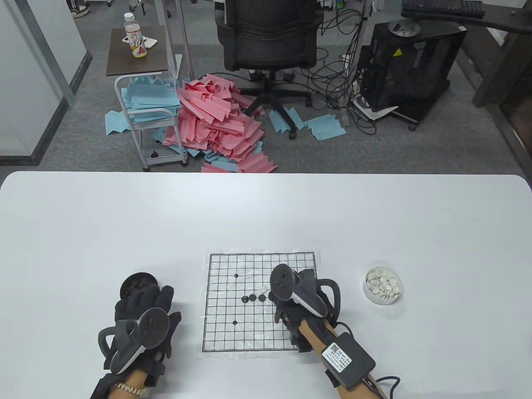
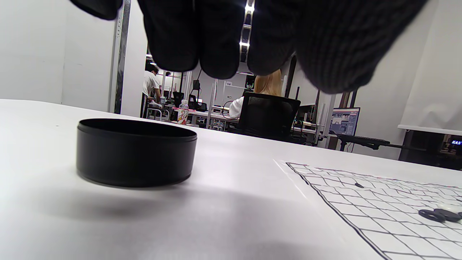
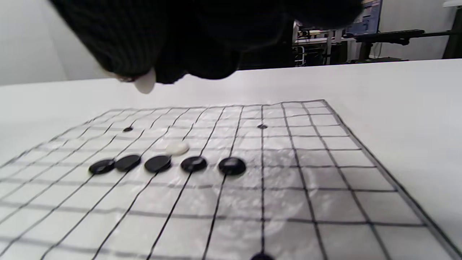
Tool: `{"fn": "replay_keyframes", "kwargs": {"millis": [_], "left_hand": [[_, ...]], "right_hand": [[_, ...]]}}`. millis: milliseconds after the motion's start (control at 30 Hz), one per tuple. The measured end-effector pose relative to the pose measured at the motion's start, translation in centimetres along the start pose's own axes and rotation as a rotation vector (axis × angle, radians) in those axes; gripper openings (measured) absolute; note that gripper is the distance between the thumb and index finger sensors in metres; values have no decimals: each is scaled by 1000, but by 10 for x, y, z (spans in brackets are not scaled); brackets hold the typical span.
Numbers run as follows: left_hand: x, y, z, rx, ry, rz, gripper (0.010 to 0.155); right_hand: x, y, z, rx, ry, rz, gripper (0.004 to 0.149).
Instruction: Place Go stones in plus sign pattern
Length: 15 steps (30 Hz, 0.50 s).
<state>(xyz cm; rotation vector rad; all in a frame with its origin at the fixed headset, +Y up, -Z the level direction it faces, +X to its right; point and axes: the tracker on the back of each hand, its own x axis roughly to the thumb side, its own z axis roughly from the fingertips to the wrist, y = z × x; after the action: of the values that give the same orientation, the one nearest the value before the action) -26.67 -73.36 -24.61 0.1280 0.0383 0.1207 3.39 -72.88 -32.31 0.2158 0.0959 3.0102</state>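
The paper Go board [image 1: 232, 328] lies at the table's front middle. A row of several black stones [image 3: 157, 163] lies on it, with one white stone [image 3: 177, 148] just behind the row's middle; both show in the table view too, the black stones [image 1: 252, 297] and the white stone [image 1: 263, 288]. My right hand [image 1: 275, 297] hovers over the board's right half and pinches another white stone [image 3: 145, 83] at its fingertips, above the row. My left hand [image 1: 160, 293] rests left of the board with fingers stretched out, holding nothing, just in front of the black bowl [image 1: 137, 282].
A white bowl [image 1: 368, 293] of white stones stands right of the board. The black bowl [image 2: 135, 151] is close ahead of the left fingers [image 2: 220, 54]. The table's far edge lies well beyond the board, with a chair and paper on the floor past it.
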Motion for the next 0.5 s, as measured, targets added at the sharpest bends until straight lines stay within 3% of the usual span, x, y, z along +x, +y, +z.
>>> {"fn": "replay_keyframes", "kwargs": {"millis": [200, 500], "left_hand": [[-1, 0, 0, 3, -4, 3, 69], [-1, 0, 1, 5, -3, 4, 69]], "right_hand": [[22, 27, -4, 46, -5, 53, 36], [23, 40, -7, 65, 28, 71, 34]]}}
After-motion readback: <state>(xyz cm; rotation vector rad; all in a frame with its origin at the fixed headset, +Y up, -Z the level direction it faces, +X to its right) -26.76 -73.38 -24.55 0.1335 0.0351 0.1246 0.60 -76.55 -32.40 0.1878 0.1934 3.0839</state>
